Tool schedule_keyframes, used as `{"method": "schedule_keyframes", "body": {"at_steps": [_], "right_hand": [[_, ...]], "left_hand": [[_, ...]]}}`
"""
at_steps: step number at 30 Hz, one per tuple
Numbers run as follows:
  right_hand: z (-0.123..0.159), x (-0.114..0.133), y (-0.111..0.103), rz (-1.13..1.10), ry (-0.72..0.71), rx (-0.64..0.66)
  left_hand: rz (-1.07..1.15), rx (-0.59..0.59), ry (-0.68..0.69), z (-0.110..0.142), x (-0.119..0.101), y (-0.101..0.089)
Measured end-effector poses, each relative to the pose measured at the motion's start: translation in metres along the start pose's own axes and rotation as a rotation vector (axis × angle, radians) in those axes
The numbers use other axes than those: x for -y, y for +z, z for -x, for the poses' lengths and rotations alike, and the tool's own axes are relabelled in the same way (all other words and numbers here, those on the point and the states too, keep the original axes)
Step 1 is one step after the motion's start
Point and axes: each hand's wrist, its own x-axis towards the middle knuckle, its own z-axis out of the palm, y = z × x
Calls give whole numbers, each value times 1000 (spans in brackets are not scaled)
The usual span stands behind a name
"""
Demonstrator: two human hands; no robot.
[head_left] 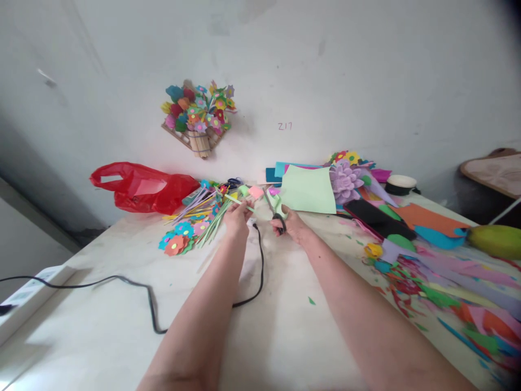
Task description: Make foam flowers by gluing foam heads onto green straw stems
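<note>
Scissors (277, 216) in your right hand (293, 225) and a pale green strip (233, 200) in your left hand (238, 215), you work above the middle of a pale table (280, 336). Your left thumb and fingertips pinch the strip, one end jutting toward a bundle of thin stems (211, 225) beside you. Your right hand curls around the black handles, the blades pointing away from you; how far they are parted cannot be made out. A pale green curl (278, 203) shows by your right thumb, though whether you grip it is unclear.

The strip looks light and limp, likely thin foam or paper, so it should bend readily and could crease or tear under a hard tug. A soft pinch near its middle should steady it best, as a loose end is apt to droop. The scissors look rigid and fairly light, safest held by the finger loops. A pale green sheet (309, 190) lies beyond your right hand; a black cord (262, 266) runs between your forearms.
</note>
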Motion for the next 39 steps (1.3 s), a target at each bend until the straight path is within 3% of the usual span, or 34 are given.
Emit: {"method": "schedule_keyframes", "body": {"at_steps": [5, 8, 14, 25, 32, 39], "right_hand": [[0, 3, 4, 25, -32, -68], [-2, 2, 2, 32, -43, -92], [-3, -2, 3, 22, -7, -99], [-4, -4, 0, -25, -6, -68], [-6, -3, -2, -39, 55, -198], [-7, -6, 5, -23, 136, -27]], "left_hand": [[9, 97, -78, 23, 23, 21], [-37, 96, -70, 26, 26, 23], [-220, 118, 6, 8, 3, 5], [-40, -12, -70, -5, -14, -1], [-51, -36, -90, -16, -26, -12], [-130, 3, -100, -8, -19, -7]]}}
